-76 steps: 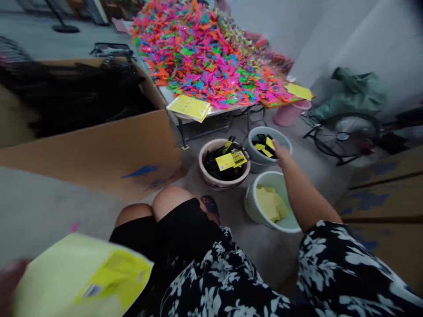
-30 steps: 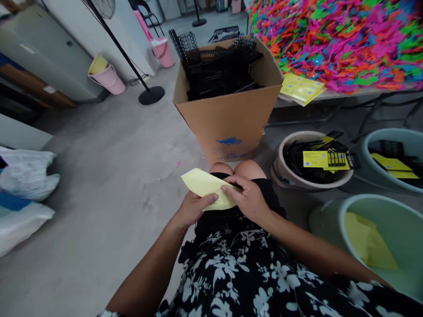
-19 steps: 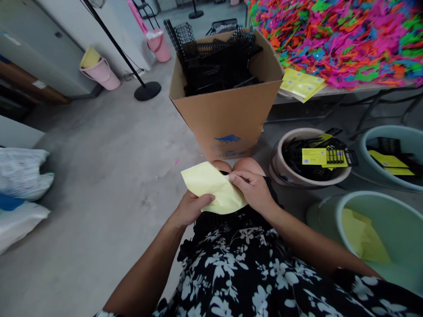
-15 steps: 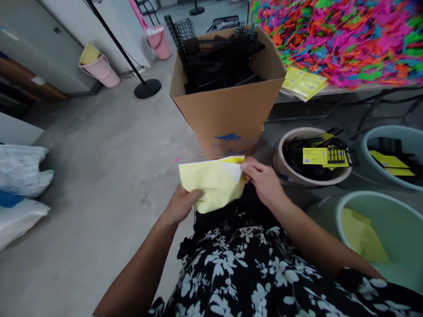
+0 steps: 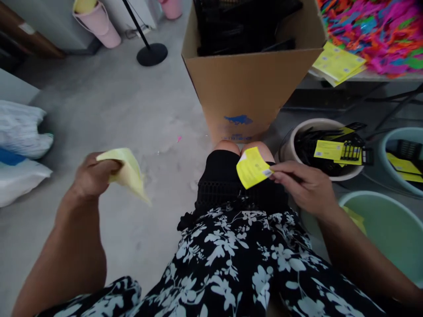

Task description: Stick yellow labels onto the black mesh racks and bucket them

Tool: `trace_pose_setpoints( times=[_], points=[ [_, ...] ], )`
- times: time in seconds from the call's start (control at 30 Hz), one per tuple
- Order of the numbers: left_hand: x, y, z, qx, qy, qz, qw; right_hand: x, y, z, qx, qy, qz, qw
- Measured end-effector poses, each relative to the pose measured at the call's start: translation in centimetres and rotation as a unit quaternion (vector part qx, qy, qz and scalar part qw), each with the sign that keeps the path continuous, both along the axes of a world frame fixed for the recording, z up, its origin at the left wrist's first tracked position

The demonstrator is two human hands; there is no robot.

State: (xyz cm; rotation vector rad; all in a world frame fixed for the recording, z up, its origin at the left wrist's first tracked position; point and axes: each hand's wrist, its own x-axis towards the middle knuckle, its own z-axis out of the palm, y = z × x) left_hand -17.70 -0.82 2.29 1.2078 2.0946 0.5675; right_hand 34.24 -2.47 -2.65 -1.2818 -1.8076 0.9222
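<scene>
Out to the left, my left hand (image 5: 94, 174) is closed around a crumpled pale yellow paper sheet (image 5: 127, 169), which hangs down from the fist over the floor. My right hand (image 5: 306, 185) pinches the corner of a bright yellow printed label (image 5: 254, 167) between thumb and fingers. The label is slightly curved and hovers above my lap. Across my thighs lies a black plastic mesh piece (image 5: 218, 193), partly hidden against the dark clothing.
A tall cardboard box (image 5: 251, 83) full of black plastic parts stands in front. To the right are a beige bucket (image 5: 292, 145) with black parts and yellow labels, a blue bucket (image 5: 385, 147) and a green bucket (image 5: 390, 220). Colourful plastic pieces (image 5: 380, 33) cover a table. White bags (image 5: 23, 136) lie left.
My hands have moved apart. The left has carried the pale sheet away to the left, and the right now holds a separate yellow label. The view has tilted downward.
</scene>
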Motion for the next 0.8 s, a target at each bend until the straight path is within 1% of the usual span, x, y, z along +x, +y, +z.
trace_pose_setpoints(
  times=[0.07, 0.1, 0.13, 0.2, 0.27, 0.37, 0.43, 0.5, 0.6, 0.67, 0.8],
  points=[
    [0.5, -0.5, 0.0, -0.085, -0.068, -0.084, 0.990, -0.4, -0.9, -0.3, 0.024, -0.037, 0.087, 0.995],
    [1.3, -0.6, -0.3, -0.119, -0.108, -0.124, 0.979, -0.7, -1.1, -0.5, 0.027, -0.043, 0.124, 0.991],
    [2.6, -0.8, -0.8, -0.137, -0.139, -0.156, 0.968, -1.0, -1.2, -0.7, 0.026, -0.046, 0.153, 0.987],
    [5.7, -1.1, -1.9, -0.126, -0.168, -0.191, 0.959, -1.7, -1.0, -1.0, 0.017, -0.051, 0.199, 0.978],
    [9.1, -1.6, -2.8, -0.113, -0.176, -0.243, 0.947, -2.4, -0.8, -1.1, 0.015, -0.052, 0.235, 0.971],
    [13.2, -2.1, -3.6, -0.114, -0.146, -0.349, 0.919, -3.1, -0.4, -1.3, 0.017, -0.052, 0.279, 0.959],
    [15.0, -2.3, -3.8, -0.105, -0.121, -0.392, 0.906, -3.5, -0.3, -1.6, 0.019, -0.056, 0.298, 0.953],
    [16.2, -2.2, -4.0, -0.089, -0.115, -0.402, 0.904, -3.8, -0.1, -2.0, 0.019, -0.064, 0.311, 0.948],
    [17.3, -1.9, -4.7, -0.085, -0.103, -0.387, 0.912, -4.1, 0.1, -2.7, 0.020, -0.067, 0.315, 0.947],
    [17.6, -1.7, -5.2, -0.106, -0.083, -0.376, 0.917, -4.1, 0.3, -3.1, 0.022, -0.061, 0.309, 0.949],
    [17.9, -1.1, -5.6, -0.162, -0.071, -0.376, 0.910, -4.3, 0.7, -3.9, 0.019, -0.059, 0.301, 0.952]
  ],
)
